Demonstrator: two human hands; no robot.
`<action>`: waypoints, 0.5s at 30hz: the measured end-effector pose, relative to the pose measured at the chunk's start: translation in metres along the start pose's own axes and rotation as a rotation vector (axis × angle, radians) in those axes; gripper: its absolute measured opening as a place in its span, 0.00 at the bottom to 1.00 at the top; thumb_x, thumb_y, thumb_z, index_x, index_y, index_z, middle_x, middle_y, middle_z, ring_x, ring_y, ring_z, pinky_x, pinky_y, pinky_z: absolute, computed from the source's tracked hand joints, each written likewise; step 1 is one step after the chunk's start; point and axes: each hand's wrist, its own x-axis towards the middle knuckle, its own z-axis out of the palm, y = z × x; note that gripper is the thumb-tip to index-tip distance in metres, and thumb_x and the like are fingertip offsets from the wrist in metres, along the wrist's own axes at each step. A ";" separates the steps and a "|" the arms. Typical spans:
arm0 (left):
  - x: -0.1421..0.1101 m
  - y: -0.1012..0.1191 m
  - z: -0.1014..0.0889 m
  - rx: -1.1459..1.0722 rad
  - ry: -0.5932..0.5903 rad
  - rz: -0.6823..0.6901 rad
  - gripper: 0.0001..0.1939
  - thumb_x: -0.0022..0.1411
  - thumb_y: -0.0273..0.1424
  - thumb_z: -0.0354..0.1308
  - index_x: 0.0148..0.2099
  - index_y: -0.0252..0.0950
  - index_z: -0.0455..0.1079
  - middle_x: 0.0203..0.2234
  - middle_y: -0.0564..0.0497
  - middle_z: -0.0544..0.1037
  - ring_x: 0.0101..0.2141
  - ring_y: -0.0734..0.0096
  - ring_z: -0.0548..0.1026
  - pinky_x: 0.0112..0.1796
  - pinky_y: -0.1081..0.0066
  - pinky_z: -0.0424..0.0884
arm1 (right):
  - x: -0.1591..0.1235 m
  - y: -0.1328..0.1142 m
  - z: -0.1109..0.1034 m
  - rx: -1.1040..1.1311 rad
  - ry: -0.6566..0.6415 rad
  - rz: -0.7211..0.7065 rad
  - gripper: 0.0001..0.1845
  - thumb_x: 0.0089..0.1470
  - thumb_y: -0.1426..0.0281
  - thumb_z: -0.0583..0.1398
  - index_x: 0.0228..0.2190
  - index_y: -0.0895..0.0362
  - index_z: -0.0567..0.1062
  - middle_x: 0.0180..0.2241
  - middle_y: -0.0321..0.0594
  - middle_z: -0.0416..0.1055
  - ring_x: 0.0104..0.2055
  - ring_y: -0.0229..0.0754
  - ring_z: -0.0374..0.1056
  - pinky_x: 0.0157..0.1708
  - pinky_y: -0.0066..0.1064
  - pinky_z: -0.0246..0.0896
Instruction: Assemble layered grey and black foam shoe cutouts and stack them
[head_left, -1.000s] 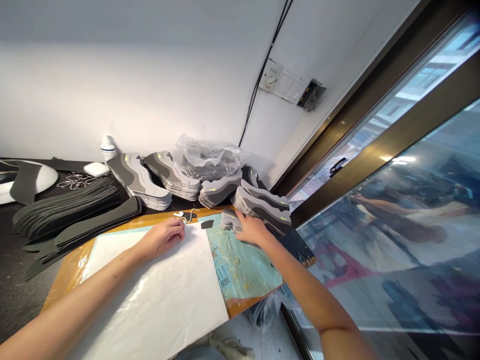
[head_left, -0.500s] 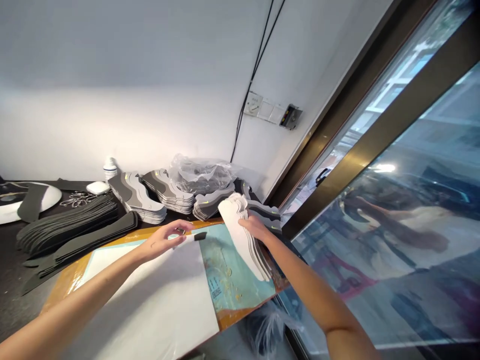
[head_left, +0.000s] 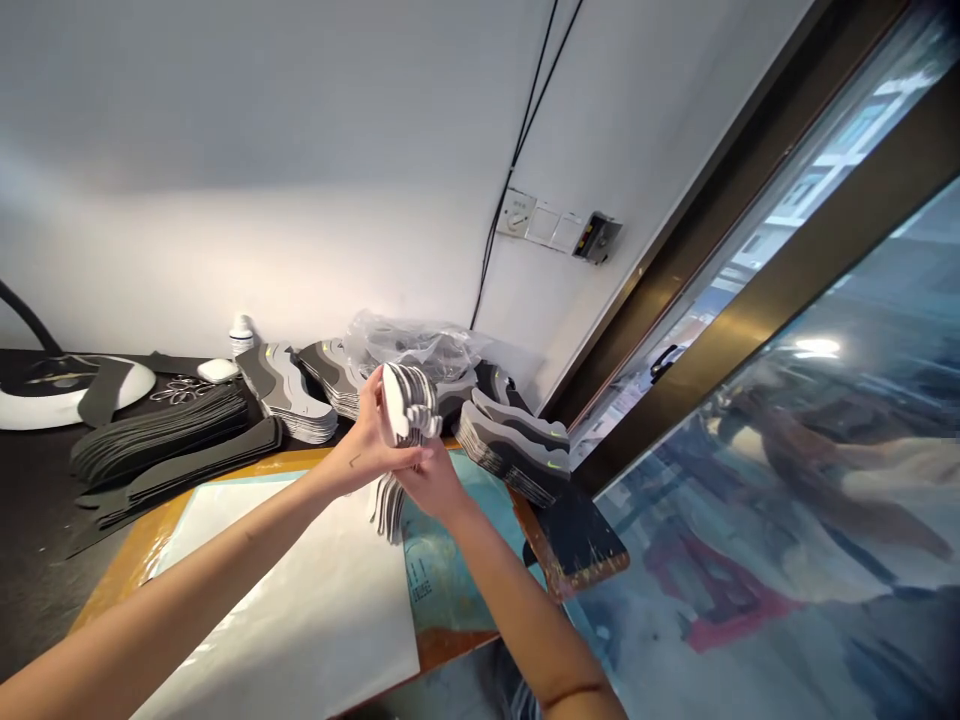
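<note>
Both hands hold one stack of flat grey and white shoe-shaped cut pieces point(head_left: 405, 405) upright above the work board. My left hand point(head_left: 367, 445) grips the stack from the left, fingers wrapped round it. My right hand point(head_left: 433, 482) clasps it from below and the right. The stack's lower end point(head_left: 386, 505) hangs down between my wrists. A white sheet point(head_left: 300, 600) lies on the board under my left forearm.
More stacks of the same pieces point(head_left: 517, 445) lie at the back and right, beside a crumpled plastic bag point(head_left: 412, 345). Dark strips point(head_left: 165, 440) are piled at the left. A small bottle point(head_left: 240, 332) stands by the wall. A glass pane point(head_left: 750, 480) runs along the right.
My right hand lifted a stack of pieces off the board and swung it left and up. My left hand left the sheet and closed on the stack too.
</note>
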 end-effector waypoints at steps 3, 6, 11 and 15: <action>0.000 -0.001 -0.009 0.064 0.056 -0.017 0.62 0.46 0.38 0.73 0.71 0.40 0.34 0.65 0.36 0.51 0.64 0.44 0.56 0.61 0.51 0.58 | 0.002 0.000 0.001 0.102 -0.039 -0.099 0.38 0.56 0.68 0.60 0.65 0.51 0.53 0.63 0.45 0.58 0.65 0.49 0.56 0.63 0.44 0.55; 0.001 -0.001 -0.016 0.076 0.067 -0.032 0.60 0.45 0.40 0.73 0.70 0.42 0.38 0.61 0.39 0.59 0.60 0.45 0.63 0.59 0.48 0.62 | 0.001 0.011 0.007 0.277 -0.092 -0.026 0.47 0.54 0.62 0.64 0.67 0.47 0.45 0.64 0.43 0.56 0.67 0.50 0.53 0.64 0.47 0.54; -0.005 0.001 -0.023 0.009 0.114 -0.008 0.56 0.42 0.43 0.73 0.68 0.39 0.49 0.61 0.39 0.60 0.61 0.40 0.60 0.61 0.45 0.57 | -0.008 0.034 0.032 0.455 -0.088 0.134 0.61 0.41 0.59 0.72 0.66 0.51 0.44 0.62 0.49 0.59 0.64 0.54 0.59 0.58 0.48 0.63; -0.010 0.022 -0.029 -0.032 -0.067 -0.015 0.58 0.47 0.39 0.72 0.71 0.42 0.41 0.59 0.40 0.65 0.60 0.43 0.63 0.60 0.48 0.60 | -0.004 0.029 0.041 0.329 -0.069 0.101 0.43 0.43 0.62 0.70 0.58 0.53 0.59 0.52 0.46 0.70 0.53 0.53 0.69 0.51 0.46 0.69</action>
